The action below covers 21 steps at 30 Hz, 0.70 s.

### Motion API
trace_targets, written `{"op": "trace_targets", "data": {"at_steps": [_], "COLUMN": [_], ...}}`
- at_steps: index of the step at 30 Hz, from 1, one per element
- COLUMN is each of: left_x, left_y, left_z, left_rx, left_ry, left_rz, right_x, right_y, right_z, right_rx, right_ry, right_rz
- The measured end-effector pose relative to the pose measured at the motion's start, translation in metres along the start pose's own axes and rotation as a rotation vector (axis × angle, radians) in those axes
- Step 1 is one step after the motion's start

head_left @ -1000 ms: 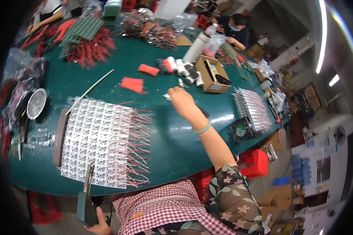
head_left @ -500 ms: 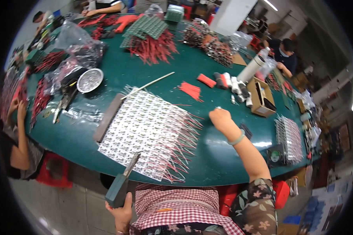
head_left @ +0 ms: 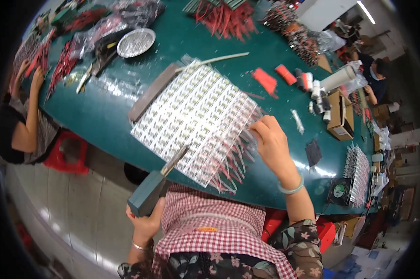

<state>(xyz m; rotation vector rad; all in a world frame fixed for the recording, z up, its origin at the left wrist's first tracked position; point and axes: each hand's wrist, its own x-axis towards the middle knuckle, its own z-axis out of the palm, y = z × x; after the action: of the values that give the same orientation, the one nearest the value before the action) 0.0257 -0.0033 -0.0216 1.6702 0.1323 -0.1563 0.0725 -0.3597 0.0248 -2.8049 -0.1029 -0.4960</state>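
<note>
A white panel of small printed boards point(head_left: 186, 116) lies flat on the table, with thin red and pale wires point(head_left: 231, 162) fringing its right side. My left hand point(head_left: 147, 223) is closed around a tool with a dark green boxy body point(head_left: 146, 195). Its narrow metal tip point(head_left: 175, 159) reaches over the panel's near edge; whether it touches is unclear. At the far end of the wire fringe, my right hand point(head_left: 272, 142) has its fingers pinched together among the wire ends. What they hold is hidden and partly blurred.
A brown bar point(head_left: 153, 93) lies along the panel's left edge, with a pale stick point(head_left: 214, 59) beyond it. Red tubing pieces point(head_left: 265, 83), a metal bowl point(head_left: 136, 43), a cardboard box point(head_left: 341, 116) and a small fan point(head_left: 340, 191) surround it. Another person's hands point(head_left: 36, 79) work at far left.
My right hand has moved from bare table right of the panel onto the wire ends. The left hand still holds the tool over the panel. The whole view has shifted.
</note>
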Motion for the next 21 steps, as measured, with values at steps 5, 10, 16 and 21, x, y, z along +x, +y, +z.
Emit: {"op": "trace_targets", "data": {"at_steps": [5,10,16,21], "left_x": [-0.002,-0.010,-0.009,-0.003], "left_y": [0.007,0.006,0.004,0.006], "left_z": [0.000,-0.007,-0.009,-0.007], "left_rx": [-0.050,0.019,0.095,0.162], "left_ry": [-0.030,-0.051,-0.105,-0.117], "left_rz": [-0.036,-0.029,0.036,0.210], "right_x": [-0.018,-0.036,-0.045,-0.044], "right_y": [-0.071,-0.096,-0.100,-0.104], "right_z": [0.038,0.070,0.083,0.084], "right_rx": [0.393,0.389,0.311,0.268], "right_ry": [0.144,0.136,0.138,0.143], "right_rz": [-0.022,-0.001,-0.023,-0.010]}}
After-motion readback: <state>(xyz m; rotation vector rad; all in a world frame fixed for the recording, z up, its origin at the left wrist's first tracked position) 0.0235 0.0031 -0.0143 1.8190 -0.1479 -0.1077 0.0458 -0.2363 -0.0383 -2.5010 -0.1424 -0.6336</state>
